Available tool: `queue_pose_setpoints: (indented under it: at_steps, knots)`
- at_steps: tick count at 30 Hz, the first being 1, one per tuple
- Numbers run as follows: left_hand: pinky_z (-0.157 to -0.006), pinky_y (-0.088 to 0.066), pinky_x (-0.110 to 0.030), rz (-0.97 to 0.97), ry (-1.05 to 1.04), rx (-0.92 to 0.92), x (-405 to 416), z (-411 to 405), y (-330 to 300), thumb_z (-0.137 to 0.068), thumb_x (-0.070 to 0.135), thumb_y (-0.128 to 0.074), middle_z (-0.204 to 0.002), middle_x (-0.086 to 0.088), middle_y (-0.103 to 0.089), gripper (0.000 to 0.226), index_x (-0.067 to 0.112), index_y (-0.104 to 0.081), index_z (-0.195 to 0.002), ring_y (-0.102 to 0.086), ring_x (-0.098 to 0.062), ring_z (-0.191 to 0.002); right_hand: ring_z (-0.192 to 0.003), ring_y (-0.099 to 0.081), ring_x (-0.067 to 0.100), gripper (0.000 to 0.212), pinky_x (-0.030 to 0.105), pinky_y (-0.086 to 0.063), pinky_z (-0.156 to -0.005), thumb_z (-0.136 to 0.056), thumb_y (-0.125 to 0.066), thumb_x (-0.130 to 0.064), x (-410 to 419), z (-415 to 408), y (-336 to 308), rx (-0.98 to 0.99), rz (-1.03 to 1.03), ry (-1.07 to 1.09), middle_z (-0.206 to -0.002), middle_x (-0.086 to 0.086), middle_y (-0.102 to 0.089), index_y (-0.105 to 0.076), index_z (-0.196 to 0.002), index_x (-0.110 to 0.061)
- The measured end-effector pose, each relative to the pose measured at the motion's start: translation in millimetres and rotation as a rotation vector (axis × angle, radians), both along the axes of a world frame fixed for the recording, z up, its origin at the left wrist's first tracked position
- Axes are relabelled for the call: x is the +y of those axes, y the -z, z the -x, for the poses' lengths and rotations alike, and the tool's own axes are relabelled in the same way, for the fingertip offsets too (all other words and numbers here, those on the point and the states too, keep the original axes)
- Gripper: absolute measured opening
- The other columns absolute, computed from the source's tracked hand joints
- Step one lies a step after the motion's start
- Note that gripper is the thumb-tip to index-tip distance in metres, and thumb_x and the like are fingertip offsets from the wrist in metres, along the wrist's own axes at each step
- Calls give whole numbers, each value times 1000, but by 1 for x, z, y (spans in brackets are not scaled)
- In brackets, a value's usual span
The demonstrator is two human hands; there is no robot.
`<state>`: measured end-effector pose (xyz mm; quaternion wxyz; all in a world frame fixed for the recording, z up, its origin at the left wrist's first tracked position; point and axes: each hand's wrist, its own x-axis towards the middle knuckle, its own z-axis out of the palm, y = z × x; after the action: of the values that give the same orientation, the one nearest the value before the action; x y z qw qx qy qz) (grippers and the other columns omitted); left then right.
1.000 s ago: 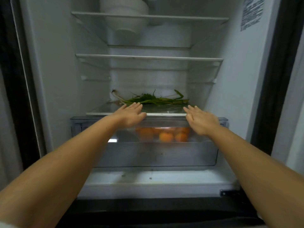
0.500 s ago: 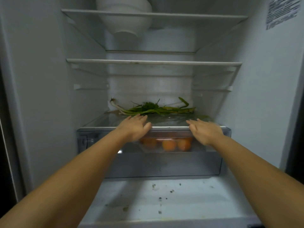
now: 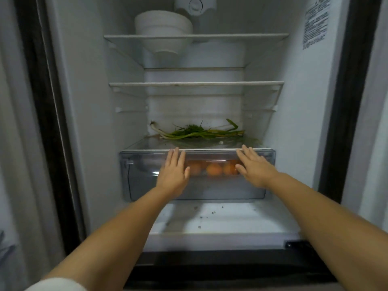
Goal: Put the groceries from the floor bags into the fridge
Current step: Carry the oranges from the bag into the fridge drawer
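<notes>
Your left hand (image 3: 173,175) and right hand (image 3: 255,168) lie flat, fingers extended, gripping nothing, against the front of the clear plastic crisper drawer (image 3: 142,175) low in the white open fridge (image 3: 88,101). Round orange fruits (image 3: 214,169) sit inside it; limp green stalks (image 3: 199,133) lie on the glass shelf (image 3: 147,143) above

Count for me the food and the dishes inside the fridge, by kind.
White bowls: 1 stack, number in it unclear
Green vegetable bunches: 1
Orange fruits visible through the drawer: at least 3; hands hide some
Total: at least 5
</notes>
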<state>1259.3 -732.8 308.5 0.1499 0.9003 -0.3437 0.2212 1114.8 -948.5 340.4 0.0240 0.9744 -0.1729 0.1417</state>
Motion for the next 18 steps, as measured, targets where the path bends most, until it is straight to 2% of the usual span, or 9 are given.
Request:
queue_pose_setpoints:
  at_steps: [1,2,3,4,5,8,11,13,18]
  knots:
    - [-115,-24,-41,-18,5,74,7,11,0,-100,34,-33,-157,-11,-19,49,11,-35,-143,-19,-28,-144,-149,-1,20,59,46,-11,-118,-102,-27,-40,6,10,1,-10,-3,-34,-161,4,3,-6,-153,-19]
    - [-103,-38,-41,-31,7,148,14,26,-1,-99,33,-35,-143,-16,-41,39,8,-53,-125,-40,-32,-130,-147,-13,22,56,45,-19,-116,-102,-30,-39,12,21,1,-24,6,-63,-161,7,-9,-17,-152,-17]
    - [-84,-46,-37,-30,2,233,23,45,-1,-99,31,-37,-113,-17,-59,33,8,-61,-96,-54,-32,-103,-141,-30,26,50,44,-31,-109,-101,-33,-37,19,32,0,-35,18,-88,-155,11,-27,-32,-145,-13]
    - [-67,-42,-33,0,1,290,33,65,1,-99,28,-38,-81,-12,-57,36,9,-54,-72,-52,-28,-77,-127,-46,29,41,41,-41,-96,-101,-35,-36,28,43,0,-35,26,-111,-142,15,-45,-47,-132,-13]
    - [-59,-36,-31,43,-12,317,45,84,7,-98,26,-39,-66,-8,-48,39,11,-44,-63,-45,-25,-64,-112,-55,31,35,38,-44,-82,-100,-34,-36,40,55,2,-21,31,-135,-126,15,-57,-54,-118,-14]
    - [-64,-43,-33,165,-83,330,88,149,34,-94,25,-40,-71,-10,-55,32,8,-52,-69,-50,-24,-66,-88,-57,31,33,36,-42,-67,-101,-31,-36,84,86,19,-5,59,-288,-104,12,-63,-55,-105,-15]
    - [-64,-46,-32,106,-201,400,139,218,73,-90,25,-43,-74,-9,-61,30,5,-59,-75,-56,-28,-72,-91,-58,34,35,37,-43,-70,-102,-30,-36,141,118,52,-12,16,-453,-107,15,-63,-55,-112,-13]
    - [-77,-53,-37,97,-281,473,178,263,97,-84,30,-42,-86,-11,-70,35,6,-67,-85,-64,-30,-83,-93,-58,33,36,37,-43,-72,-102,-31,-36,183,137,79,76,3,-556,-106,15,-63,-56,-112,-12]
    - [-76,-55,-40,265,-494,581,283,369,139,-86,19,-45,-87,-16,-71,30,2,-69,-84,-66,-31,-81,-92,-60,31,36,37,-46,-74,-100,-30,-41,289,179,132,221,15,-794,-104,12,-64,-58,-101,-17]
